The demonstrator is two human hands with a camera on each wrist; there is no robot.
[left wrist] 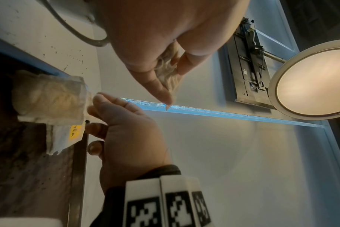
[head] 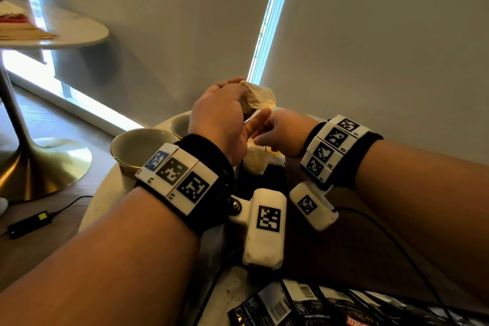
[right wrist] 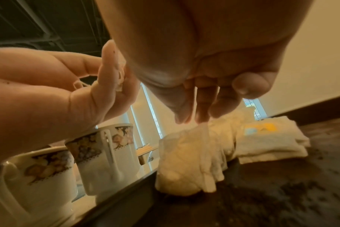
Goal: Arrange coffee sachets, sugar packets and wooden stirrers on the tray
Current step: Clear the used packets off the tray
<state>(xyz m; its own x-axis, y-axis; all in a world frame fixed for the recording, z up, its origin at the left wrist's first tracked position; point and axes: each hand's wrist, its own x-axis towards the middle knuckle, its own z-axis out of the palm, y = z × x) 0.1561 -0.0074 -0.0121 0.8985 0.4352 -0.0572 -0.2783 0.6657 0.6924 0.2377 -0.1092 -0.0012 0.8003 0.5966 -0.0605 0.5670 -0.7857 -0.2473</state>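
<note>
Cups sit at the far left of the round table (head: 105, 193), two white mugs with floral bands: the nearer cup (head: 137, 148) at about nine o'clock from the hands, the second cup (head: 181, 124) just behind it. In the right wrist view the two stand side by side, close to the tray's left edge.

Next comes the left hand (head: 222, 116), raised above the tray at about twelve o'clock. Its fingers are curled round a crumpled pale packet (head: 258, 96), pinched between thumb and fingertips, well clear of the surface. The left wrist view shows the same crinkled packet tucked against the palm.

Below it lies the dark tray (head: 264, 180), speckled with small crumbs. On its far end rests a pile of pale translucent packets (right wrist: 192, 162), and just to their right a flat white sachet with a yellow label (right wrist: 262, 138), touching the pile.

To the right, at about two o'clock, the right hand (head: 283, 130) reaches down toward the pile. Its fingers are loosely extended and the fingertips (right wrist: 202, 115) meet the top corner of the uppermost packet; whether they actually pinch it cannot be told.

Nearest the viewer, at about five o'clock, black coffee sachets (head: 291, 304) with barcodes lie fanned out at the table's near edge, off the tray
</note>
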